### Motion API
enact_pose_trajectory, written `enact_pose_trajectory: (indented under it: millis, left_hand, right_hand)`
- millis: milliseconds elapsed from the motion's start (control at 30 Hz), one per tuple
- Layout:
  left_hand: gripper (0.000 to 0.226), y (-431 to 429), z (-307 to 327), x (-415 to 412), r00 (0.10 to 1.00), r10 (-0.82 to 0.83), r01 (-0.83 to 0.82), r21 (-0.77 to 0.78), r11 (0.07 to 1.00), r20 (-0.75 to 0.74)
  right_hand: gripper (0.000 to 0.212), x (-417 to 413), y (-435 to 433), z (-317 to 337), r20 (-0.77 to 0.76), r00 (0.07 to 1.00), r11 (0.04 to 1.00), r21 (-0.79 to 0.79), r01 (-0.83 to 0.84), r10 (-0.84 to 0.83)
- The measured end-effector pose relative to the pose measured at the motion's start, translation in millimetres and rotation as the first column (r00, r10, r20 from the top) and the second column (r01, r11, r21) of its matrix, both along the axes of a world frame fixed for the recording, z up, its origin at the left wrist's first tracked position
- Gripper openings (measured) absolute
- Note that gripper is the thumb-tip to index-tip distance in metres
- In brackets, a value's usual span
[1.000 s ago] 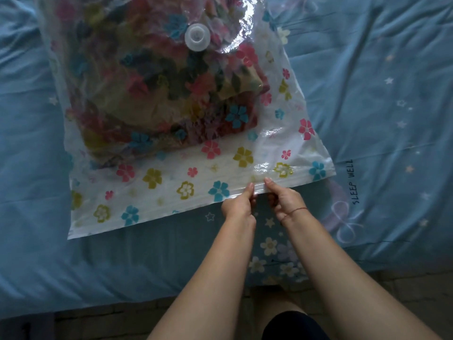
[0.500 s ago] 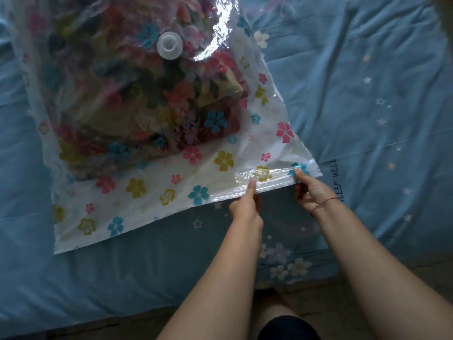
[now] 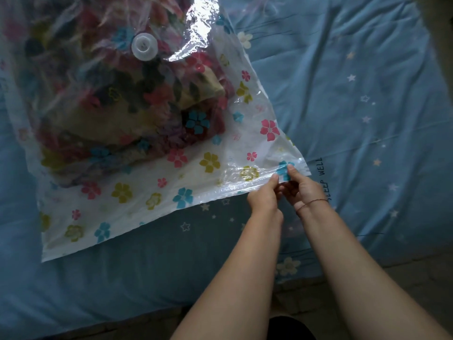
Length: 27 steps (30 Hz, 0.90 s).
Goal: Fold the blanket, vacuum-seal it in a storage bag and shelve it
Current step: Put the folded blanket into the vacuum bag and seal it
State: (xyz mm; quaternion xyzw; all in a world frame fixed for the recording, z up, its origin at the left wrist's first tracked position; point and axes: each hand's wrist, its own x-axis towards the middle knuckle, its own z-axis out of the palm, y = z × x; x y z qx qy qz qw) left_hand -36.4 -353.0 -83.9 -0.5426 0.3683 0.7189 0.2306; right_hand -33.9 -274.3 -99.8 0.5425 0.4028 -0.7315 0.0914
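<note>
Left hand (image 3: 263,196) slid along zip strip (image 3: 235,188) to right hand (image 3: 302,190) — both pinch it. Should press on to storage bag (image 3: 220,148) corner beyond right hand — no gaps.

The clear storage bag (image 3: 147,204), printed with coloured flowers, lies on the blue bed (image 3: 355,119) with its round white valve (image 3: 144,47) facing up. A folded floral blanket (image 3: 117,106) fills its far part. The zip strip (image 3: 232,188) runs along the near edge.

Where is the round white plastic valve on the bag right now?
Head view, upper left: the round white plastic valve sits on the clear flower-printed storage bag, over the folded floral blanket inside it.
</note>
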Motion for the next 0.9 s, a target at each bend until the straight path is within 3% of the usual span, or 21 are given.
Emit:
enact_pose_trajectory:
  millis: [633,900]
  left_hand:
    - [0.014,13,8,-2,0.981,0.195,-0.195,0.105,0.975,0.009]
    - [0.01,2,3,1,0.984,0.176,-0.174,0.086,0.981,-0.011]
  right_hand:
    - [0.015,-6,5,9,-0.035,0.998,0.999,-0.008,0.053,-0.053]
    - [0.008,-6,26,20,-0.076,0.975,0.977,0.077,-0.201,0.207]
